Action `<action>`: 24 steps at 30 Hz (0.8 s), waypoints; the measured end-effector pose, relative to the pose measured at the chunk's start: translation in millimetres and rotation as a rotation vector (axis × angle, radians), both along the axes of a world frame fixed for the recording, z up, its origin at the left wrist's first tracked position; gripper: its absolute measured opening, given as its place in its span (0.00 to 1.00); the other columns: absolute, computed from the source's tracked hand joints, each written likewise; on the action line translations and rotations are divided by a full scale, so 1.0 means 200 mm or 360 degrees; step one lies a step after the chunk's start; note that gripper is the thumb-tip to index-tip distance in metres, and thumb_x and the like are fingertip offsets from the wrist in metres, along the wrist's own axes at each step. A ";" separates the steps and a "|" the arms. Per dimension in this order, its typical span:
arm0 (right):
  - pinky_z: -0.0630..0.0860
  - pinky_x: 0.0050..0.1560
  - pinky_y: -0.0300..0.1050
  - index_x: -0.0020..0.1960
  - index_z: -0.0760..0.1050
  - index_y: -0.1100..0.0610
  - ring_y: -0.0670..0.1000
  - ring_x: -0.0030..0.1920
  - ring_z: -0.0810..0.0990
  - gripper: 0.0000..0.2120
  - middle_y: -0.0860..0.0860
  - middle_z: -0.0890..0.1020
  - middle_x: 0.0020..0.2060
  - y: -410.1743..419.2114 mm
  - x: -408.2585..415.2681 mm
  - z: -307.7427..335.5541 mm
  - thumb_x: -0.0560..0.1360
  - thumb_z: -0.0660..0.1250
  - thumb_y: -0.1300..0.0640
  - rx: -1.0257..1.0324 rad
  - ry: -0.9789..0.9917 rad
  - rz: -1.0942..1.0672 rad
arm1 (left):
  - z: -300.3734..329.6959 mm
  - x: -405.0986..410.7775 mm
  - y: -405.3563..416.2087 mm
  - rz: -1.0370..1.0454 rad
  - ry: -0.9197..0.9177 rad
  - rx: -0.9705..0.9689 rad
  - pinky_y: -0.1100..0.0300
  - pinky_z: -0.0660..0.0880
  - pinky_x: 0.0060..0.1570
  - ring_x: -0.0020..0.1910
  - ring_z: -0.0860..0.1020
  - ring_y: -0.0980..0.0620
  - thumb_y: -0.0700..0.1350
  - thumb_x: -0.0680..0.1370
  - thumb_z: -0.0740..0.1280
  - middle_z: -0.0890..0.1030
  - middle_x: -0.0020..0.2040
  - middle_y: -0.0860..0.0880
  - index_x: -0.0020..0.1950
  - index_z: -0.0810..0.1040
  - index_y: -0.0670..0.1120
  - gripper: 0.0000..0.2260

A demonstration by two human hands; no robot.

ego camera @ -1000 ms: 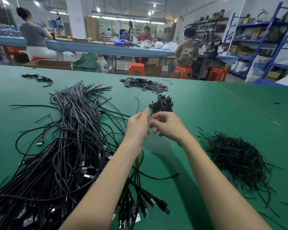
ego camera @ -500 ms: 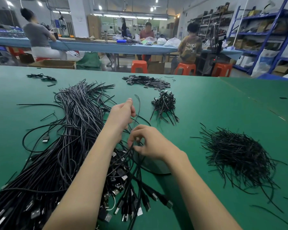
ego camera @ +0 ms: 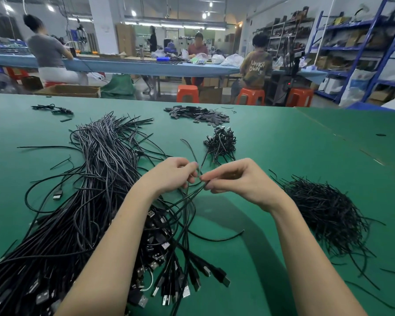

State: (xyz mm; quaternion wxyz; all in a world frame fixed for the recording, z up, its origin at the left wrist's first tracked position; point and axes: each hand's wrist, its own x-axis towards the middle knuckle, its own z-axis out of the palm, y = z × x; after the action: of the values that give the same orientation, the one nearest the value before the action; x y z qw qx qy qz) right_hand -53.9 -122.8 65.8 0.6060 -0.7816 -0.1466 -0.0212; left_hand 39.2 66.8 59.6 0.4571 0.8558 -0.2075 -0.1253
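- The left hand (ego camera: pixel 171 176) and the right hand (ego camera: pixel 240 181) meet above the middle of the green tabletop (ego camera: pixel 294 156), fingertips almost touching.
- Both hands are closed in a pinch on one thin black cable (ego camera: pixel 189 195). The left curls its fingers round it, and the right nips it between thumb and forefinger.
- The cable is lifted off the tabletop between the hands. It slopes down and to the left towards the USB plugs (ego camera: pixel 169 277) lying near the person, and its loose end seems to curve up past the left hand.
- Holding it raised probably separates this one strand from the rest, so it can be worked without tangling.
- The heap of cables (ego camera: pixel 94 179) fills the left side. Its wire ends fan out far and its plugs are gathered near, which looks like a way to make each one easy to pull out.
- A mound of short strands (ego camera: pixel 324 215) sits just right of the right hand, likely supply kept within reach.
- A small bundle (ego camera: pixel 220 144) lies just beyond the hands, and flat dark pieces (ego camera: pixel 196 114) lie farther back. I cannot tell what either is for.
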 end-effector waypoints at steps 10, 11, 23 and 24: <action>0.72 0.26 0.36 0.49 0.84 0.57 0.46 0.24 0.75 0.05 0.49 0.79 0.26 -0.09 0.01 0.06 0.75 0.75 0.56 0.0421 0.0086 -0.0907 | 0.10 -0.09 -0.01 -0.0443 0.0475 -0.0504 0.62 0.77 0.42 0.44 0.83 0.50 0.64 0.81 0.55 0.86 0.46 0.46 0.52 0.80 0.44 0.26; 0.67 0.23 0.35 0.49 0.83 0.58 0.45 0.22 0.70 0.05 0.48 0.77 0.24 -0.11 0.01 0.07 0.76 0.74 0.57 0.0434 0.0121 -0.0975 | 0.11 -0.10 0.01 -0.0579 0.0634 -0.0581 0.60 0.78 0.42 0.43 0.83 0.48 0.64 0.80 0.56 0.84 0.43 0.45 0.55 0.79 0.43 0.26; 0.68 0.27 0.36 0.52 0.81 0.55 0.45 0.28 0.73 0.05 0.45 0.83 0.31 -0.36 -0.24 0.29 0.79 0.67 0.57 -0.0007 0.0169 -0.1198 | 0.04 -0.08 0.01 -0.0125 -0.0196 -0.0019 0.59 0.65 0.37 0.32 0.66 0.52 0.63 0.81 0.58 0.66 0.36 0.48 0.40 0.81 0.53 0.20; 0.74 0.37 0.40 0.54 0.80 0.51 0.46 0.37 0.78 0.06 0.43 0.85 0.39 -0.37 -0.26 0.30 0.78 0.69 0.53 -0.0394 0.0200 -0.1289 | 0.04 -0.08 0.00 -0.0098 -0.0276 0.0024 0.60 0.64 0.36 0.30 0.66 0.54 0.62 0.82 0.57 0.66 0.33 0.51 0.42 0.82 0.55 0.20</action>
State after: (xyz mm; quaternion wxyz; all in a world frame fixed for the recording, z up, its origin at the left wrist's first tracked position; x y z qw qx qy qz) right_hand -105.5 -195.9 126.6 0.4582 -0.8427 0.2079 -0.1918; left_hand 23.2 66.7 66.6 0.4267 0.8601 -0.2715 -0.0664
